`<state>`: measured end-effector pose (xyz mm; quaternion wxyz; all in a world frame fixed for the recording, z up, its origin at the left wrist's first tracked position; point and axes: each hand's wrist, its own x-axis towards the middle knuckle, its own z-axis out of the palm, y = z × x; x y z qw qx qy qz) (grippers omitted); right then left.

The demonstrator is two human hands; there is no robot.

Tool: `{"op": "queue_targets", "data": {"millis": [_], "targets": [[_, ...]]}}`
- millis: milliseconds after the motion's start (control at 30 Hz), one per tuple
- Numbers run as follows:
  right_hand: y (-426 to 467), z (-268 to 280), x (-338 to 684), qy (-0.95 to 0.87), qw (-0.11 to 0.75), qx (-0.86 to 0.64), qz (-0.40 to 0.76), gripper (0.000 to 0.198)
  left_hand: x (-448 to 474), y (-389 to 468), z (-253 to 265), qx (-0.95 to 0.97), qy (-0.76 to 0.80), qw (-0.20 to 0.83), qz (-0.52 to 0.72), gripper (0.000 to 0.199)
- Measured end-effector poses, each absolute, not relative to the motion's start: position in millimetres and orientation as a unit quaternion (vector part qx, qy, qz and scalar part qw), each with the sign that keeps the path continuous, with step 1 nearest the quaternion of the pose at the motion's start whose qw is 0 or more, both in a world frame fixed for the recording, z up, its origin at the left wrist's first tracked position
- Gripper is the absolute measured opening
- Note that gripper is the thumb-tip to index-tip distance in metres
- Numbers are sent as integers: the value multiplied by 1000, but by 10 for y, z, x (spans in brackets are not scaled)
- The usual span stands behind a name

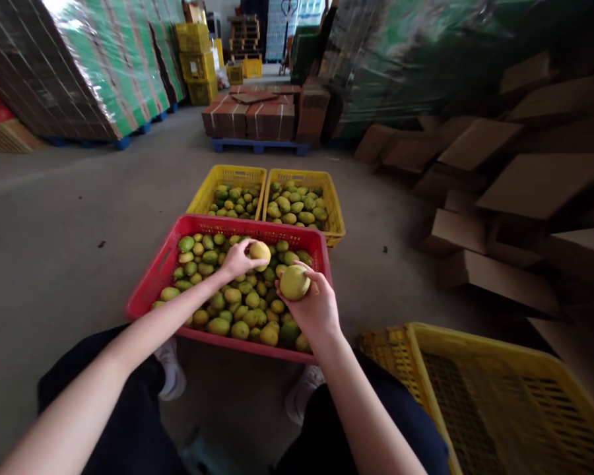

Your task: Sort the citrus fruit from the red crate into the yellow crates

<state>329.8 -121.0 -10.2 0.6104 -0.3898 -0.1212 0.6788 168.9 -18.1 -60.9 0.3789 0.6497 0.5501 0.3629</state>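
Note:
My left hand (241, 260) is closed around a yellow lemon (260, 253), over the far middle of a red plastic crate (151, 288). To its right, my right hand (317, 300) holds a larger yellow-green lemon (295, 282) from below, fingers curled about it. Both lemons are raised above the pile. Many green and yellow lemons (233, 295) fill the crate below; my hands and forearms hide some of them.
Two yellow crates (340, 218) with more lemons stand behind the red one. Another yellow crate (416, 369) sits at my right. Cardboard boxes (505, 280) are heaped along the right side. Flat cardboard bundles (250, 119) lie on a blue pallet (259, 146) ahead.

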Motion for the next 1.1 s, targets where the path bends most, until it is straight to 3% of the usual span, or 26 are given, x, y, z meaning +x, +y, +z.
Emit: {"op": "queue_targets", "data": {"millis": [133, 300, 500, 800, 967, 1100], "targets": [[-1275, -37, 3140, -243, 586, -367, 681, 34, 1363, -525, 233, 527, 403, 535, 523, 50], [-1358, 70, 3012, -348, 600, -360, 624, 40, 1238, -1051, 309, 484, 353, 617, 511, 48], [-1468, 1, 3007, -511, 613, -473, 373, 49, 1153, -1205, 24, 614, 358, 474, 520, 58], [-1503, -114, 2955, -693, 604, -371, 131, 56, 1015, -1351, 29, 763, 319, 120, 549, 52], [-1504, -133, 2949, -705, 617, -331, 111, 58, 995, -1336, 23, 760, 309, 111, 561, 51], [-1523, -164, 2949, -687, 617, -355, 145, 51, 990, -1358, 4, 719, 346, 212, 565, 45]]}}
